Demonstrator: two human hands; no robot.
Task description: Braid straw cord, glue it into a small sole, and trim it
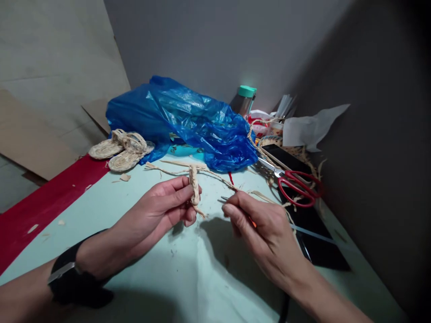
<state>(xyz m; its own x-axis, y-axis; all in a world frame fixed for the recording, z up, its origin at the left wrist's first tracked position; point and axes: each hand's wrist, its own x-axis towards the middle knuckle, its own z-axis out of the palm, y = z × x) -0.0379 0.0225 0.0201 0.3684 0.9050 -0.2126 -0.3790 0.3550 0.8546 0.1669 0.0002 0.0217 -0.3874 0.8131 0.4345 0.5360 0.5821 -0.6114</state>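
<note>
Between the thumb and fingers of my left hand (168, 199) stands a small braided straw piece (193, 184), roughly upright, with a loose straw end (201, 211) below it. My right hand (261, 224) is closed around a tool with a thin metal tip (224, 198); a bit of orange shows under the fingers, and its exact kind is hidden. The tip points toward the braided piece, apart from it. Behind both hands a twisted straw cord (215, 175) runs across the table toward my right hand; whether the fingers touch it I cannot tell.
A pair of woven straw slippers (123, 154) lies at the back left beside a crumpled blue plastic bag (182, 116). Red-handled scissors (298, 186) rest over a black flat object (323, 242) on the right. Behind are a bottle with a green lid (247, 92) and a woven basket (266, 142).
</note>
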